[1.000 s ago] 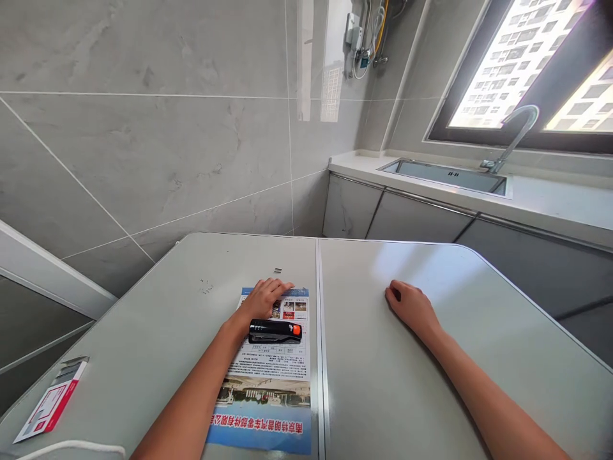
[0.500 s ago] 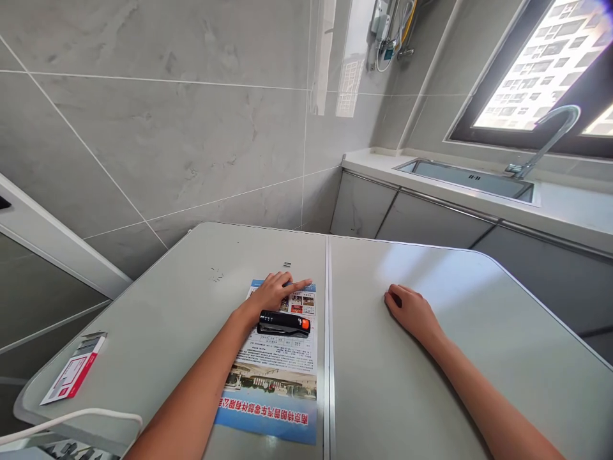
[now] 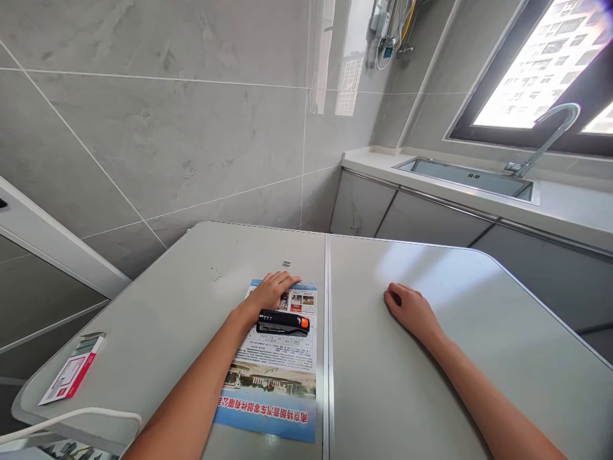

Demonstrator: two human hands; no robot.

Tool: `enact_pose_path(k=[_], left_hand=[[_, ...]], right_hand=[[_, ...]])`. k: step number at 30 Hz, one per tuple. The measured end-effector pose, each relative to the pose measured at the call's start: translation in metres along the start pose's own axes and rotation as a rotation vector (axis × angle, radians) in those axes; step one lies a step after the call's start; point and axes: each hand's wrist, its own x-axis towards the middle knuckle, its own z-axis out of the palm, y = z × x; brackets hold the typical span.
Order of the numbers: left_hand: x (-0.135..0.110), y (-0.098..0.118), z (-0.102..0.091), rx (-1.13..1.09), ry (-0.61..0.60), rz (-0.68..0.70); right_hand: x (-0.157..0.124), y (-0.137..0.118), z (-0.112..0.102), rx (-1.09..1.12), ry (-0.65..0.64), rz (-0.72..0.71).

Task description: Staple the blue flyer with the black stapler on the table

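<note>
left hand [image 3: 271, 291] seemingly overlaps flyer [image 3: 272, 354] edge

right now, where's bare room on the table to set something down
Bare: between the metal seam and right arm; between that arm and the table's right edge; between the left arm and the red-and-white packet. Crowded: around the left hand, with flyer, stapler and small metal strips.

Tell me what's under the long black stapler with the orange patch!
Under the stapler is a blue-and-white printed paper sheet. Print shows around the stapler, but whatever is directly beneath it is covered, so I can't see that.
</note>
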Motion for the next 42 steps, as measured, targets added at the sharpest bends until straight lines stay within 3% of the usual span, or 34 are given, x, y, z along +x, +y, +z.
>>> enact_pose_path(k=[14, 18, 23, 28, 36, 42], left_hand=[[-0.001, -0.013, 0.003, 0.033, 0.087, -0.188], [0.000, -0.016, 0.008, -0.009, 0.087, -0.198], [-0.004, -0.019, 0.005, -0.160, 0.079, -0.212], [-0.008, -0.011, -0.007, -0.244, 0.070, -0.246], [-0.007, -0.001, -0.017, -0.269, 0.110, -0.233], [-0.007, 0.006, -0.018, -0.256, 0.110, -0.174]], right_hand=[[0.000, -0.008, -0.002, 0.036, 0.010, 0.013], [-0.010, -0.040, 0.003, 0.228, -0.035, -0.075], [-0.037, -0.108, 0.016, 0.500, -0.205, -0.270], [-0.047, -0.154, 0.032, 0.530, -0.271, -0.364], [-0.043, -0.175, 0.060, 0.289, -0.239, -0.376], [-0.058, -0.168, 0.060, 0.407, -0.195, -0.257]])
